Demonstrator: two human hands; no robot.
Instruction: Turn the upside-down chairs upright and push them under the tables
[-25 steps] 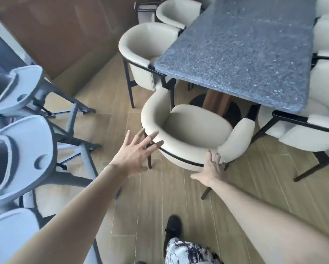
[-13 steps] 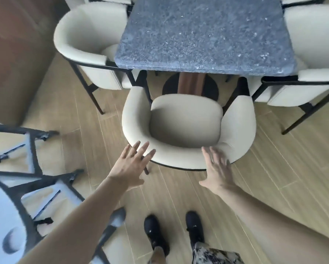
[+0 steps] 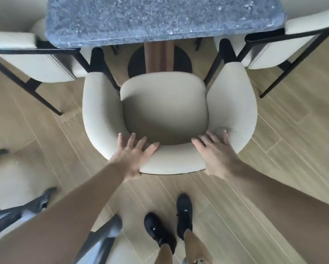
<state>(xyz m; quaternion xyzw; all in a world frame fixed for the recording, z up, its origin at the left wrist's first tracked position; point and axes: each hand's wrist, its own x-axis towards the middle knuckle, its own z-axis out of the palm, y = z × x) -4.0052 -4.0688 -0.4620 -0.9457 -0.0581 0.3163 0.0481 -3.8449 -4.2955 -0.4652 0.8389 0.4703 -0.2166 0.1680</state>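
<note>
Left hand [image 3: 133, 156] and right hand [image 3: 216, 152], both spread flat, rest on the chair [image 3: 165, 111] backrest; its seat front apparently meets the table [image 3: 160, 18] edge.

Person's body seen from the head camera. The left hand [image 3: 134, 156] and right hand [image 3: 216, 152] are showing bare, with no rings, watch or gloves visible; both forearms are running bare to the frame's edge, no sleeve appearing. At 6 o'clock, two glossy black lace-up shoes [image 3: 184, 212] are showing. Just below them, at the bottom edge, a scrap of dark-and-light patterned fabric [image 3: 199, 261] is peeking in.
</note>
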